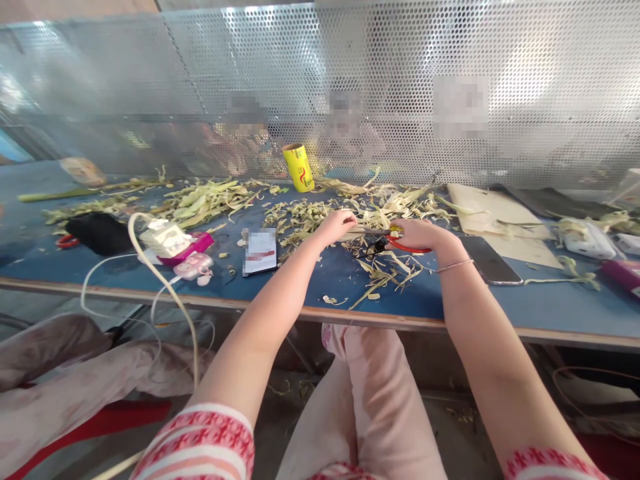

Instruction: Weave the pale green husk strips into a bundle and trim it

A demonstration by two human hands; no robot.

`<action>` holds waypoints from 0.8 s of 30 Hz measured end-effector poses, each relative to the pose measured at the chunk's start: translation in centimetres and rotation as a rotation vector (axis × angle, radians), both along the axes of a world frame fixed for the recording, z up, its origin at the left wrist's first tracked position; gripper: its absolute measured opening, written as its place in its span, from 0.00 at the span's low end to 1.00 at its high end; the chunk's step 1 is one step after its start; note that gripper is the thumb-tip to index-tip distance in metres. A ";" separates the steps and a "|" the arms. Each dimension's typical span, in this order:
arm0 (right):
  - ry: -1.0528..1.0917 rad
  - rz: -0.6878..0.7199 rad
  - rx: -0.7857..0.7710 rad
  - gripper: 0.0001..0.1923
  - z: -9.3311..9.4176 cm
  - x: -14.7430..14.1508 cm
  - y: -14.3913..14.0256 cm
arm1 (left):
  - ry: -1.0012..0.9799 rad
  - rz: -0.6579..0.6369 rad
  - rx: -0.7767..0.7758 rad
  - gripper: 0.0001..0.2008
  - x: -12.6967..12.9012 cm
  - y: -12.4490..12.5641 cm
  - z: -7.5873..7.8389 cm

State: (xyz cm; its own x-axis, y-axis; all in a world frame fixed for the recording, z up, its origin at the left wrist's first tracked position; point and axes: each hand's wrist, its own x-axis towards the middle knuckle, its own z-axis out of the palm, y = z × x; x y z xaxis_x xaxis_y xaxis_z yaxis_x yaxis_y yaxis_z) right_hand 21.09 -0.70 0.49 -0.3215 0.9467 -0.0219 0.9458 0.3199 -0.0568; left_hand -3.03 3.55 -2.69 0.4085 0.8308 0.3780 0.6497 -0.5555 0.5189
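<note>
Gripping red-handled scissors with closed fingers, the right hand hovered above the blue tabletop, while the left hand pinched a pale green-white plant strip beside scattered pale leaf trimmings.

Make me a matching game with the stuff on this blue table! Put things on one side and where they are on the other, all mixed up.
Things:
1. yellow roll
2. red-handled scissors
3. dark phone
4. black pouch

Places:
A. lying flat just right of the right hand
B. far left on the table, by the white cable
C. standing at the back near the mesh screen
D. held in the right hand

Pairs: 1-C, 2-D, 3-A, 4-B
</note>
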 end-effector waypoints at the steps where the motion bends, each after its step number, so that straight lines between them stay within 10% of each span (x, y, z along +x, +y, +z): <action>1: -0.001 0.002 -0.003 0.36 0.0 0.0 0.0 | 0.006 0.004 -0.001 0.05 0.0 -0.1 0.1; 24: 0.037 0.046 -0.038 0.35 0.0 -0.2 0.1 | 0.013 -0.014 -0.019 0.05 0.3 -0.5 0.4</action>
